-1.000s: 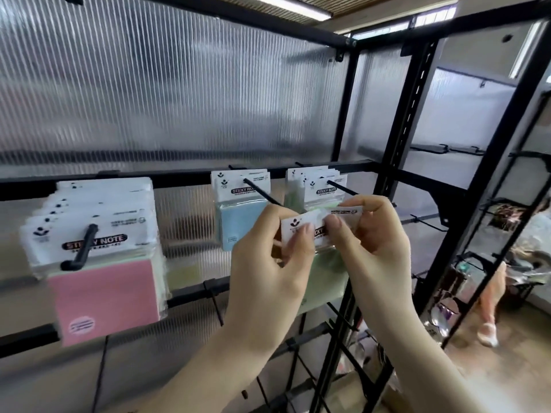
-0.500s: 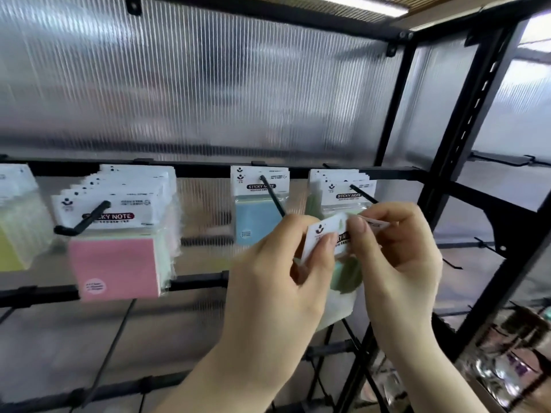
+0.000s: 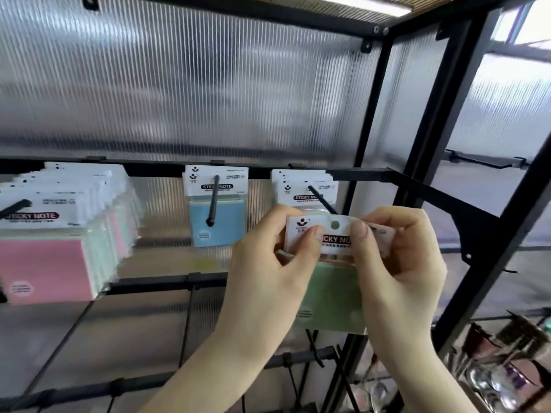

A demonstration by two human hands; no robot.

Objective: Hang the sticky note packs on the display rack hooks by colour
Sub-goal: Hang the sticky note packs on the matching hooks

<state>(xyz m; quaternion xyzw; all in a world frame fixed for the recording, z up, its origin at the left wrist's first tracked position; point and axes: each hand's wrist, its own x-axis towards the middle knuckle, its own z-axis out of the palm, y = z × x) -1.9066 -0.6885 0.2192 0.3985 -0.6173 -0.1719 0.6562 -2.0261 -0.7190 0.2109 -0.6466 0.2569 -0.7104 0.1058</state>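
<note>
Since half a second ago I see both hands, left hand (image 3: 277, 263) and right hand (image 3: 396, 257), pinching the green pack (image 3: 331, 296), squared flat, its hole (image 3: 335, 225) just below the right hook (image 3: 322, 201) tip.

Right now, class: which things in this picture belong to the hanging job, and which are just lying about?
Belongs to the job:
green pack, pinched by left hand and right hand
right hook with hung packs
blue pack
pink packs

Just lying about:
wall panel
clutter, lower right, blurred
</note>
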